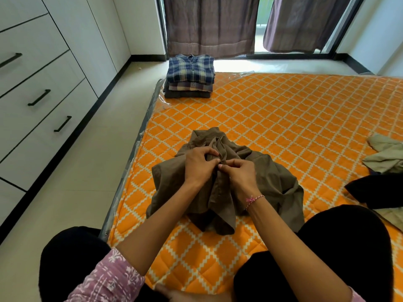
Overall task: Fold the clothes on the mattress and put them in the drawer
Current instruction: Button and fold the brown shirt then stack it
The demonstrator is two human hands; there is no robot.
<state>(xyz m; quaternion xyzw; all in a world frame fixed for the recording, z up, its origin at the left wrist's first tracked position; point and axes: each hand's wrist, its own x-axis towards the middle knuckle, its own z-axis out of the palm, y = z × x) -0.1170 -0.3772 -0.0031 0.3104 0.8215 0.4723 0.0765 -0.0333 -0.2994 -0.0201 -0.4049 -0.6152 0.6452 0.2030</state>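
A good part of the work looks done: a neat stack of folded shirts sits at the far left corner of the mattress, a blue plaid one on top. None has gone into the drawers along the left wall, which are all closed. More clothes wait unfolded at the right edge. In the near middle lies a brown shirt, rumpled and bunched. The left hand and right hand meet at its front, fingers curled and pinching the cloth, perhaps at a button, though I cannot tell.
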